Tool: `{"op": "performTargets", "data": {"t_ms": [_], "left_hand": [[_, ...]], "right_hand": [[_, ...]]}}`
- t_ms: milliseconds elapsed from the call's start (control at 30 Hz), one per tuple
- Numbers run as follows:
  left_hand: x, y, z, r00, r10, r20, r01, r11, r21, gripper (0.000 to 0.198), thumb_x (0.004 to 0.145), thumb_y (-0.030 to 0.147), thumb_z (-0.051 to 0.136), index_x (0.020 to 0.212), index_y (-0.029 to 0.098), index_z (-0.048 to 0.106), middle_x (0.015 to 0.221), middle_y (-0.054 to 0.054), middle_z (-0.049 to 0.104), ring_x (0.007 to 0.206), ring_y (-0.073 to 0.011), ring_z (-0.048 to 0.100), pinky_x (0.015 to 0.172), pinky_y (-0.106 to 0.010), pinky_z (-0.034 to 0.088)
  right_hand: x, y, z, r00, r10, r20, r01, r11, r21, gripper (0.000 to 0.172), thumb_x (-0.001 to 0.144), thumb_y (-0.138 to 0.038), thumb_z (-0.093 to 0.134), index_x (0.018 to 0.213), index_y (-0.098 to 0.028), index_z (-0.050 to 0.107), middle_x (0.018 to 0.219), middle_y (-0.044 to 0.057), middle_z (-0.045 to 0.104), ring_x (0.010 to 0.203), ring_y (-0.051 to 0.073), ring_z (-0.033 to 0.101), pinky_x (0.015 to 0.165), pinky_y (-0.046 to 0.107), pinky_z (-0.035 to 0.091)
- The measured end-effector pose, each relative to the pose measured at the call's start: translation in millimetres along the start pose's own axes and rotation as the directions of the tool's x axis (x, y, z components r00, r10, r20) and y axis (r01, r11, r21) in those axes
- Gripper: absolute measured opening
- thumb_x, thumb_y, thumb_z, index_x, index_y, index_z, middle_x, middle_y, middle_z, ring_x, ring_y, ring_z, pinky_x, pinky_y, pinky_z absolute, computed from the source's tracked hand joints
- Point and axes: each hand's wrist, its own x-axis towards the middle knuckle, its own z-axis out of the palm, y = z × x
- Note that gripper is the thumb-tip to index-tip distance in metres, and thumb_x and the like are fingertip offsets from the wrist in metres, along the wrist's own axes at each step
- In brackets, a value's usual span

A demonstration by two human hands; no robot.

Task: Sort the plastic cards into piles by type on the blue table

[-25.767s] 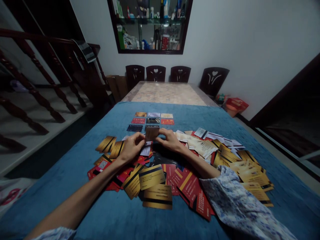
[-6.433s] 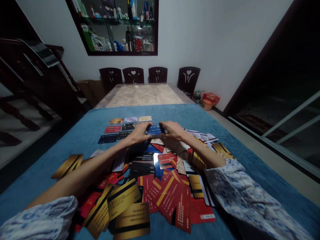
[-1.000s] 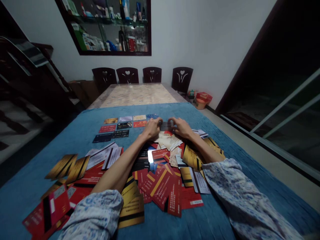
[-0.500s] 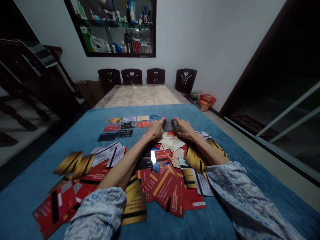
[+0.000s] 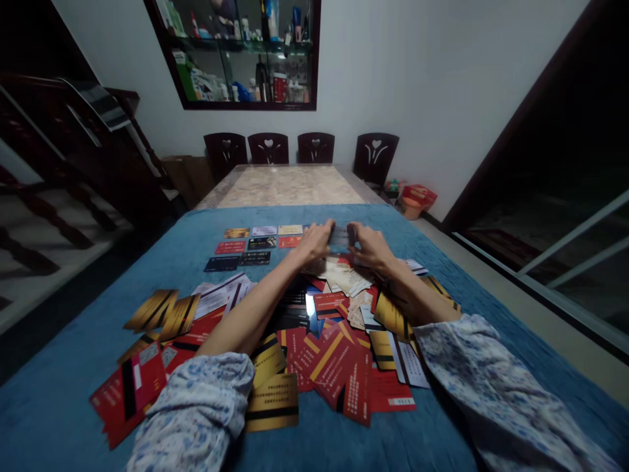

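A greyish card [image 5: 342,237], blurred by motion, spans the gap between my two hands above the far side of the card pile. My left hand [image 5: 316,242] grips its left edge with thumb and fingers. At its right edge, my right hand [image 5: 371,246] is closed on the same card. Just below the hands lie cream cards [image 5: 350,278]. Nearer to me are overlapping red cards [image 5: 339,367] and gold cards [image 5: 273,401]. To the left of my hands, rows of cards, including a black card [image 5: 255,258] and a red card [image 5: 230,247], lie flat.
A blue cloth [image 5: 181,246] covers the near part of the table, with a bare patterned tabletop [image 5: 295,183] beyond. Several dark chairs [image 5: 316,148] stand at the far end. More red cards [image 5: 130,390] and gold cards [image 5: 179,318] spread beside my left forearm.
Both hands still hold the greyish card, which has shifted slightly up and away from the pile. The whole view has swung a little to the left.
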Motion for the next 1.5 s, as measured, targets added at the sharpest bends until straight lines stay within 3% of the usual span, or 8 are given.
{"op": "performTargets", "data": {"t_ms": [267, 667, 800, 1167, 1500], "left_hand": [[-4, -15, -5.6, 1.0, -0.02, -0.004, 0.02, 0.998, 0.053, 0.056, 0.08, 0.009, 0.055, 0.135, 0.015, 0.045, 0.122, -0.016, 0.068, 0.114, -0.0337, 0.058, 0.093, -0.041, 0.045], [-25, -64, -18.8, 0.999, -0.047, -0.011, 0.048, 0.991, 0.122, 0.048, 0.086, 0.023, 0.062, 0.132, 0.016, 0.052, 0.13, -0.02, 0.056, 0.124, -0.037, 0.048, 0.099, -0.048, 0.043], [-33, -80, -20.0, 0.998, -0.055, -0.003, 0.055, 0.988, 0.147, 0.047, 0.085, 0.021, 0.06, 0.131, 0.018, 0.053, 0.132, -0.018, 0.053, 0.126, -0.0356, 0.045, 0.1, -0.05, 0.042], [-44, -123, -25.1, 0.995, -0.089, 0.035, 0.081, 0.98, 0.182, 0.043, 0.084, 0.017, 0.059, 0.127, 0.02, 0.059, 0.132, -0.016, 0.055, 0.127, -0.0367, 0.041, 0.1, -0.054, 0.039], [-42, -176, -21.7, 0.989, -0.142, 0.044, 0.133, 0.977, 0.165, 0.048, 0.081, 0.02, 0.06, 0.128, 0.025, 0.061, 0.134, -0.014, 0.056, 0.128, -0.0392, 0.038, 0.101, -0.057, 0.036]], "right_hand": [[12, -16, -13, 0.998, -0.039, 0.042, 0.041, 0.998, -0.04, 0.054, 0.086, -0.025, 0.061, 0.138, -0.017, 0.049, 0.13, 0.017, 0.062, 0.115, 0.032, 0.056, 0.083, 0.038, 0.043], [42, -54, -9, 0.987, -0.145, 0.069, 0.149, 0.987, -0.064, 0.053, 0.088, -0.031, 0.063, 0.14, -0.021, 0.054, 0.137, 0.019, 0.051, 0.118, 0.034, 0.045, 0.083, 0.038, 0.042], [49, -68, -10, 0.978, -0.185, 0.095, 0.191, 0.98, -0.058, 0.054, 0.09, -0.032, 0.063, 0.141, -0.022, 0.054, 0.139, 0.018, 0.051, 0.12, 0.034, 0.043, 0.084, 0.039, 0.042], [83, -101, 3, 0.947, -0.255, 0.193, 0.265, 0.964, -0.026, 0.046, 0.093, -0.035, 0.06, 0.137, -0.02, 0.056, 0.143, 0.017, 0.051, 0.122, 0.032, 0.043, 0.087, 0.041, 0.042], [120, -130, 17, 0.928, -0.303, 0.218, 0.31, 0.951, 0.004, 0.042, 0.094, -0.035, 0.058, 0.133, -0.021, 0.059, 0.141, 0.017, 0.052, 0.123, 0.034, 0.043, 0.089, 0.043, 0.043]]}}
